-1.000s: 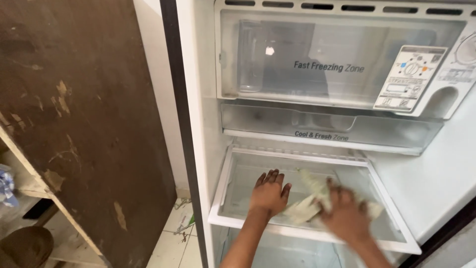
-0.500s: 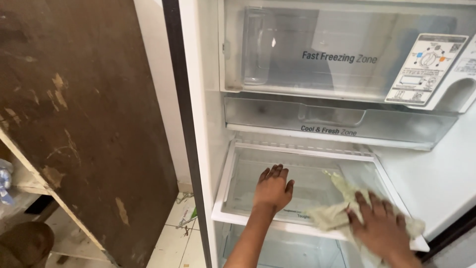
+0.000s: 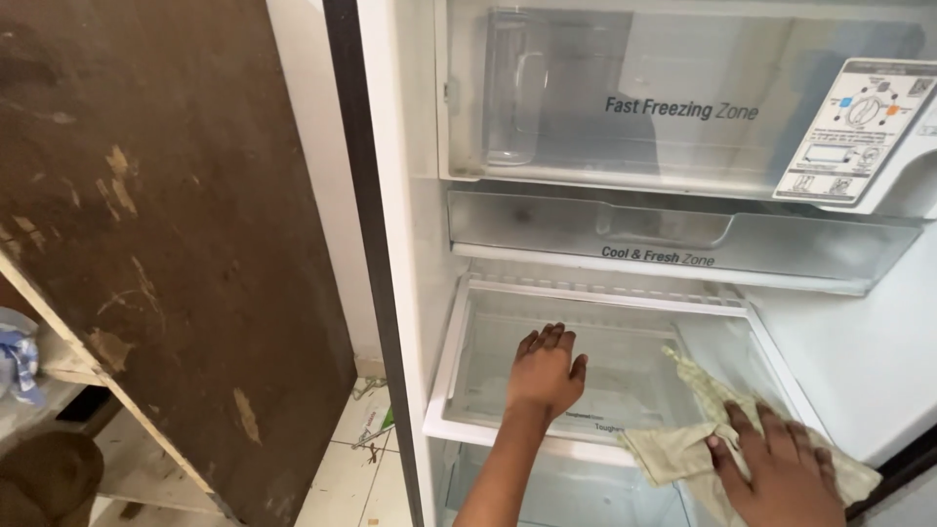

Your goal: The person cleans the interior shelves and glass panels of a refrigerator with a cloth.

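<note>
An open white refrigerator (image 3: 410, 293) fills most of the view, and everything else sits in relation to it. To its left stands a worn dark brown wooden board (image 3: 166, 254) with chipped patches, leaning against a pale wooden frame, and below that a strip of light tiled floor (image 3: 346, 468) shows between the board and the refrigerator. High inside the refrigerator is a clear plastic freezer compartment cover (image 3: 625, 107), with a control panel sticker (image 3: 859, 132) at its right end. Just under it runs a shallow transparent chiller drawer (image 3: 683, 239). Below the drawer lies a glass shelf (image 3: 625, 376) with a white plastic rim, the lowest full level seen in the refrigerator.

The left hand (image 3: 545, 376) lies flat on the left part of that glass shelf, palm down, fingers together and stretched, gripping nothing. The right hand (image 3: 776, 468) presses down at the front right corner of the shelf, fingers spread over a pale yellow-green checked cloth (image 3: 683, 439), which it holds flat against the shelf rather than pinching. The crumpled cloth trails from under that hand back along the right side of the shelf.
</note>
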